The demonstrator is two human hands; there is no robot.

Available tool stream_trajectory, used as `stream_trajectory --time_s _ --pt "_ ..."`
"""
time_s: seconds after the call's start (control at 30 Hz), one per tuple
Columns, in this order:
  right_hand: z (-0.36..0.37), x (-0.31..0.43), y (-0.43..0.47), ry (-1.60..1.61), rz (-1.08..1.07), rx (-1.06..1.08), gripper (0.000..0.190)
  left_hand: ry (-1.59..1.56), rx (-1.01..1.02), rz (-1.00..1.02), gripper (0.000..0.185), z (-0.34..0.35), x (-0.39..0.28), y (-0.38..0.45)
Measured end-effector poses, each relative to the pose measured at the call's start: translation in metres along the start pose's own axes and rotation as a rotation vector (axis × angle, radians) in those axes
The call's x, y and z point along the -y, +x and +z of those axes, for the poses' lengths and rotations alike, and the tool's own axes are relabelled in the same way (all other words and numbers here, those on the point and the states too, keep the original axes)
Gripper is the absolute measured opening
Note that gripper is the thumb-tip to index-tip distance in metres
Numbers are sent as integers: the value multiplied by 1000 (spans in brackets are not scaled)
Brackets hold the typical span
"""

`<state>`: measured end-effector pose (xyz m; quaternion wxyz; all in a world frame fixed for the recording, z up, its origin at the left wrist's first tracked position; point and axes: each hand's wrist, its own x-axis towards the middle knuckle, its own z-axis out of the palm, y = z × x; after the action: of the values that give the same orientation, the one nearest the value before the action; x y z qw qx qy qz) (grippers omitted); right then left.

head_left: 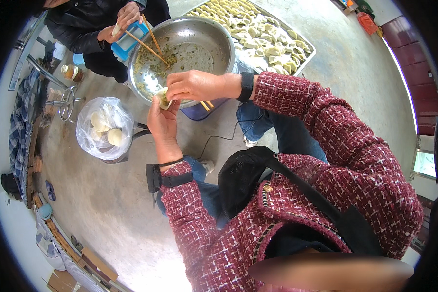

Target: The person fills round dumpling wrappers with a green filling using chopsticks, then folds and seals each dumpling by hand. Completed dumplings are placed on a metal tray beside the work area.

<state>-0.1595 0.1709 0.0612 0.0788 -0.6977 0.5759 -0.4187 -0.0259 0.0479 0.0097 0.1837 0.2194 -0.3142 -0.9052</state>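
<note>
A dumpling wrapper with green filling rests in the fingers of my left hand, just over the near rim of a large steel bowl. From the right, my right hand reaches across and pinches the wrapper's edge. Some chopped green filling is left in the bowl, much of it smeared on the wall. Wooden chopsticks lean in it. Two more chopstick ends poke out below my right hand. A clear plastic bag to the left holds stacked round wrappers.
A metal tray of shaped dumplings lies beyond the bowl. Across from me, a co-worker's hands hold a wrapper near a blue-rimmed container. A jar stands at the left. A cable crosses the floor by my feet.
</note>
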Motion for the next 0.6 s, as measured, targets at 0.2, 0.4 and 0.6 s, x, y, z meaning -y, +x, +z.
stream_trajectory --time_s 0.2,0.4,0.6 --pt "-4 -2 13 54 96 26 10 94 59 21 27 13 -6 -5" --pt "-9 -6 20 80 112 124 10 242 57 43 28 21 -10 -11" --pt "-17 -6 26 178 305 229 14 265 156 -53 33 28 -18 -18"
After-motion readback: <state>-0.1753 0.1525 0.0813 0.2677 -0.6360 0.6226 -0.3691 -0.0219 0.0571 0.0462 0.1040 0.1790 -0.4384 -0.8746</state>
